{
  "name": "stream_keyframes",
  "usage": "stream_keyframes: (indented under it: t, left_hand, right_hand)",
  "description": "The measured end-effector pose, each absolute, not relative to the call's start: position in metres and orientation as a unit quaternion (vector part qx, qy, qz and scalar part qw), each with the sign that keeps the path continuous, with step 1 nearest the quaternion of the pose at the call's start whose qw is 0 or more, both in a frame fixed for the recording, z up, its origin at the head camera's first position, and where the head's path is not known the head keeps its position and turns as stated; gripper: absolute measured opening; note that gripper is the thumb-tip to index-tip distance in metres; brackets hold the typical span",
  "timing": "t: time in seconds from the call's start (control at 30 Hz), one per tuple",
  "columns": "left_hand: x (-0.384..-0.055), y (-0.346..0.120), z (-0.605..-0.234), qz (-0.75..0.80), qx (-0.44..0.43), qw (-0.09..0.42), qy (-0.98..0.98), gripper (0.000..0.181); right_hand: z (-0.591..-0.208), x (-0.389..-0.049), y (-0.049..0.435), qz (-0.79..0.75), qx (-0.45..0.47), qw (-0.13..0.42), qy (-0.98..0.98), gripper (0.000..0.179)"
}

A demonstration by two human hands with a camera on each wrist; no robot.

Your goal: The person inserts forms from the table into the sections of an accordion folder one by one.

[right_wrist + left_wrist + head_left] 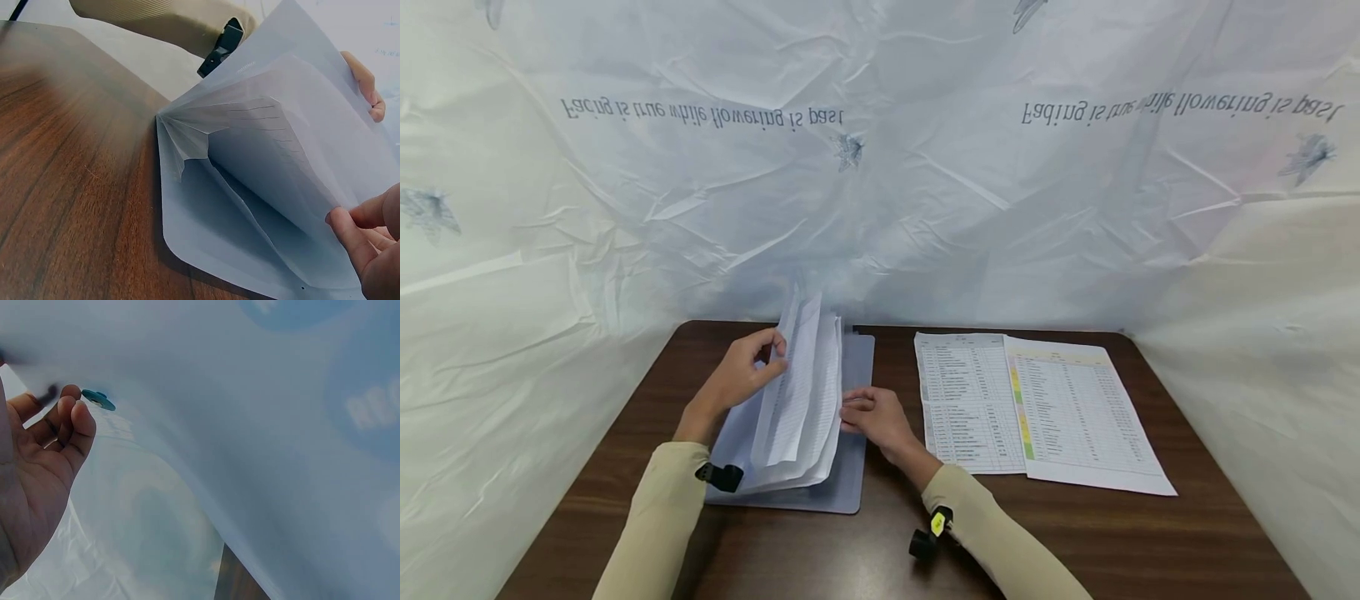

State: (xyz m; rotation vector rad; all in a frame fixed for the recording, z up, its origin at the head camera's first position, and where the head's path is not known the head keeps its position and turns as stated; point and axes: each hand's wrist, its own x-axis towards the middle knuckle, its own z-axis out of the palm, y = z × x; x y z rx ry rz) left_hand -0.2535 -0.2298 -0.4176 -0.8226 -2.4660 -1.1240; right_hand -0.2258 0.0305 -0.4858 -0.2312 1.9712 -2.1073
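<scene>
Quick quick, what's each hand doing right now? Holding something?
Left hand: holding the accordion folder's raised cover.
Right hand: pinching the edge of a sheet inside it.

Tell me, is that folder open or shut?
Open. The folder is spread apart: its upper cover is raised, inner sheets stand fanned, and a gap shows above its lower cover.

The print on the two loose sheets [1045, 408] is too small to read in the head view, where the left wrist's camera [724, 477] covers part of the folder [848, 475]. Picture edges crop the left hand [47, 465] and right hand [374, 244] in their wrist views.
</scene>
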Motion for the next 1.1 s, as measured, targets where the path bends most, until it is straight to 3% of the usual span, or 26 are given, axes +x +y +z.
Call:
stream_keyframes:
  t: [0.53,1.1]
  left_hand:
    - [-0.254,-0.229,-0.417,-0.391,-0.291,0.164,-0.857,0.015]
    - [-0.255,-0.230,-0.419,-0.395,-0.296,0.168,-0.854,0.011]
  right_hand:
    - [-0.467,-0.225,0.064,-0.703,-0.101,0.077,0.700,0.031]
    - [-0.442,-0.228,0.153,-0.594,-0.111,-0.022,0.796,0.038]
